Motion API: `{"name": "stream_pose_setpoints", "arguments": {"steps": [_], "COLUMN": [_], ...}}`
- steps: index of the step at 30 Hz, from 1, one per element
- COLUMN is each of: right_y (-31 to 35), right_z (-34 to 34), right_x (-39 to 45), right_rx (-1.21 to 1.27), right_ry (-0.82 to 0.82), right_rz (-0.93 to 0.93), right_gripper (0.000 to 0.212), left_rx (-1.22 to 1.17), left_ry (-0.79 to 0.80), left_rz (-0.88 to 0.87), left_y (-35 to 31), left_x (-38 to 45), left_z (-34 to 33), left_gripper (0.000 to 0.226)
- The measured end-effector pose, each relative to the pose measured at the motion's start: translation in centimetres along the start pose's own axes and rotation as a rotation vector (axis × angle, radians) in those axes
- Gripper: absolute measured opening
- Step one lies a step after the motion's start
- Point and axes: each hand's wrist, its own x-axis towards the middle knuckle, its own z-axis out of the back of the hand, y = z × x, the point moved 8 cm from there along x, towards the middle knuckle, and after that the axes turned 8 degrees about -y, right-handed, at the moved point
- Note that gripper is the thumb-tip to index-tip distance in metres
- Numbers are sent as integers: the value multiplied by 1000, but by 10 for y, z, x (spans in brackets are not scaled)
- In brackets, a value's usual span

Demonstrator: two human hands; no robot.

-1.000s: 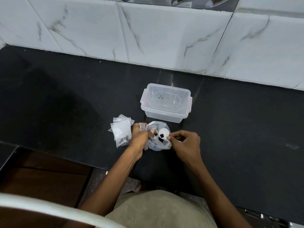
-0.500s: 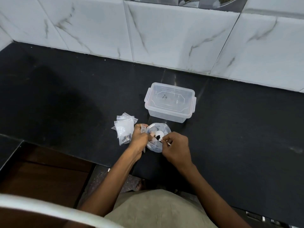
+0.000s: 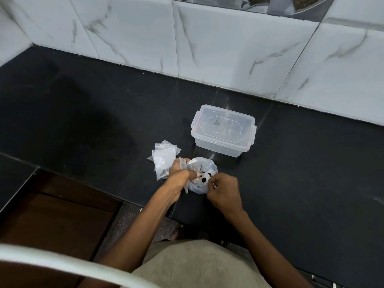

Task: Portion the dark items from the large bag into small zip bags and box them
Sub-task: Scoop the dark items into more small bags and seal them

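The large clear bag (image 3: 204,166) lies open on the black counter (image 3: 83,113), with dark items inside. My left hand (image 3: 180,173) grips its left rim. My right hand (image 3: 223,189) pinches a small white scoop (image 3: 204,178) holding dark pieces over the bag's mouth. A pile of small zip bags (image 3: 164,159) lies just left of my left hand; one near the front has dark items at its bottom. The clear plastic box (image 3: 223,140) stands behind the large bag with its lid on.
A white marbled tile wall (image 3: 207,42) runs along the back of the counter. The counter's front edge steps down to a brown wooden surface (image 3: 52,221) at lower left.
My right hand has drawn the scoop lower and nearer to me at the bag's mouth. My left hand has kept its hold on the bag rim.
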Motion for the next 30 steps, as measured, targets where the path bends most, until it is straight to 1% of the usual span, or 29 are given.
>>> {"name": "stream_pose_setpoints", "arguments": {"steps": [5, 11, 16, 17, 19, 24, 30], "right_y": [-1, 4, 5, 6, 7, 7, 9], "right_z": [-2, -4, -2, -2, -1, -4, -2], "right_x": [5, 7, 6, 6, 7, 7, 8], "right_rx": [-62, -101, -114, -118, -121, -140, -171], "right_ry": [53, 64, 70, 69, 74, 100, 138], "right_rz": [-72, -86, -113, -114, -114, -132, -156], "right_gripper": [13, 10, 10, 10, 9, 5, 4], "left_rx": [-16, -37, -182, -201, -192, -51, -63], "left_ry": [-7, -23, 40, 53, 58, -17, -32], "left_rz": [27, 46, 117, 121, 125, 83, 84], "left_y": [1, 4, 6, 6, 5, 2, 3], "left_x": [1, 2, -4, -5, -5, 1, 4], "left_z": [3, 12, 2, 1, 2, 8, 8], "left_gripper": [47, 50, 45, 47, 58, 52, 52]}}
